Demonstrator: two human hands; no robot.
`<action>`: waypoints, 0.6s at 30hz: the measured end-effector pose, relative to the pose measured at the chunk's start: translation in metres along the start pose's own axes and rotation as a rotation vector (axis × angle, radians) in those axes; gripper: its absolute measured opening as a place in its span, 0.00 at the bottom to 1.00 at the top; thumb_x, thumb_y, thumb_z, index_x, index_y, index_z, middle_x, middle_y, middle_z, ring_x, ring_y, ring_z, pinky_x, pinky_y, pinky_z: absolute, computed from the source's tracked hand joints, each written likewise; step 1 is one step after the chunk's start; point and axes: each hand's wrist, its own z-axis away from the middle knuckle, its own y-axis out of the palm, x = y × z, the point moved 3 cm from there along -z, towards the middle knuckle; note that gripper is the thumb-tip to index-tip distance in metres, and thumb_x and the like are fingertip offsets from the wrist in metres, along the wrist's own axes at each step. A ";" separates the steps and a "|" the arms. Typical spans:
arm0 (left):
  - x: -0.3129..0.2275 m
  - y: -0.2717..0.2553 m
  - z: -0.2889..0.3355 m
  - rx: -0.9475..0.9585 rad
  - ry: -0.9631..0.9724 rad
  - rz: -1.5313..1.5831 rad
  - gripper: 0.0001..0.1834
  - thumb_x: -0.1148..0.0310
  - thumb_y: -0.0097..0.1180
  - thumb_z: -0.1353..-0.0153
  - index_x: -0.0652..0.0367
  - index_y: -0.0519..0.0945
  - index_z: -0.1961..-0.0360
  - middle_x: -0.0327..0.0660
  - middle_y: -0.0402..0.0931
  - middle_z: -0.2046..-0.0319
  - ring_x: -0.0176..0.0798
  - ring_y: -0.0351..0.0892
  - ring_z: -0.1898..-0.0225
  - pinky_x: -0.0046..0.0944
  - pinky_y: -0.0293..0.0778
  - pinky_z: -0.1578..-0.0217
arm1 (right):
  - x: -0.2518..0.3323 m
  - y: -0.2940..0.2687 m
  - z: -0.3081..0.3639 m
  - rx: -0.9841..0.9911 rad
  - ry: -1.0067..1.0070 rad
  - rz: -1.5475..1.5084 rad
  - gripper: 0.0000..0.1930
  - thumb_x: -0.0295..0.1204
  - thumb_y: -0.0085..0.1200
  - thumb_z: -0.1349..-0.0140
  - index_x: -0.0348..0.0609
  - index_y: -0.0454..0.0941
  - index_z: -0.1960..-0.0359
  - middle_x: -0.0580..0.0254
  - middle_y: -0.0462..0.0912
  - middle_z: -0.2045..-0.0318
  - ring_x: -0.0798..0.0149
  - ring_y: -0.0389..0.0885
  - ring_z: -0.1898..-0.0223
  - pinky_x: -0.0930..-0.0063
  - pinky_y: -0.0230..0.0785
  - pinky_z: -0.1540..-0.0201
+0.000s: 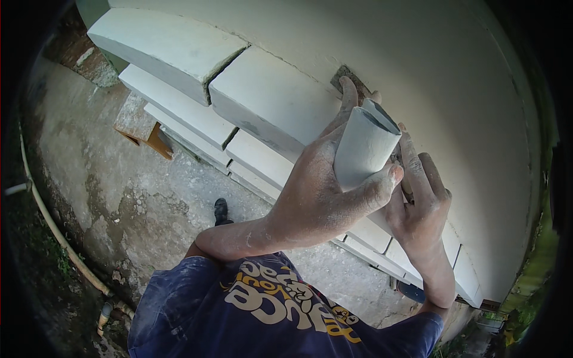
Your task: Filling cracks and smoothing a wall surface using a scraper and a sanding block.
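Note:
My left hand (325,185), coated in pale dust, closes around a curled, off-white sheet (365,149) whose upper end opens on a darker inside. Its thumb presses along the sheet's lower edge. Beyond the sheet, the fingers of this hand reach up to a small dark grey, rough flat piece (353,79) against the pale wall (441,113); whether the two pieces join is hidden. My right hand (422,209) is just right of the sheet, its index finger reaching up beside it and its other fingers bent. Something small between them is too hidden to name.
Stepped rows of white blocks (262,89) with dark gaps run diagonally beside the wall. An orange-brown stool-like thing (140,119) stands on the stained concrete floor (119,179). A pale pipe (59,238) curves along the left side. A dark shoe (221,210) shows below.

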 end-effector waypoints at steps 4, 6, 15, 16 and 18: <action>0.005 -0.001 0.005 0.002 0.085 -0.167 0.44 0.62 0.60 0.34 0.78 0.54 0.27 0.64 0.57 0.29 0.37 0.66 0.34 0.39 0.62 0.34 | -0.002 -0.005 0.009 -0.016 0.019 -0.057 0.27 0.22 0.63 0.39 0.41 0.76 0.36 0.58 0.74 0.75 0.65 0.72 0.81 0.65 0.68 0.79; -0.001 -0.004 0.001 0.017 0.065 -0.183 0.44 0.63 0.61 0.35 0.78 0.54 0.27 0.65 0.56 0.28 0.42 0.65 0.32 0.48 0.54 0.29 | 0.006 -0.007 -0.002 0.034 0.062 -0.032 0.27 0.22 0.62 0.39 0.41 0.76 0.36 0.57 0.75 0.75 0.65 0.73 0.81 0.65 0.68 0.79; 0.004 -0.009 -0.001 0.004 0.088 -0.058 0.44 0.64 0.61 0.36 0.76 0.54 0.27 0.63 0.50 0.25 0.56 0.30 0.20 0.59 0.38 0.25 | 0.013 -0.008 -0.001 0.084 0.110 -0.064 0.27 0.23 0.61 0.38 0.39 0.75 0.35 0.59 0.76 0.76 0.66 0.72 0.83 0.65 0.68 0.79; 0.001 -0.009 -0.001 0.002 0.088 -0.054 0.44 0.64 0.61 0.36 0.76 0.54 0.27 0.63 0.50 0.25 0.56 0.30 0.20 0.59 0.38 0.25 | 0.021 -0.003 -0.005 0.068 0.077 -0.010 0.27 0.22 0.61 0.38 0.38 0.75 0.35 0.59 0.75 0.76 0.67 0.73 0.83 0.65 0.68 0.80; -0.006 -0.010 -0.001 -0.006 -0.023 0.083 0.45 0.64 0.62 0.36 0.76 0.53 0.27 0.63 0.48 0.24 0.57 0.28 0.20 0.60 0.37 0.25 | 0.021 -0.002 -0.005 0.055 0.044 0.048 0.27 0.22 0.61 0.38 0.38 0.75 0.35 0.59 0.75 0.76 0.68 0.73 0.83 0.65 0.68 0.81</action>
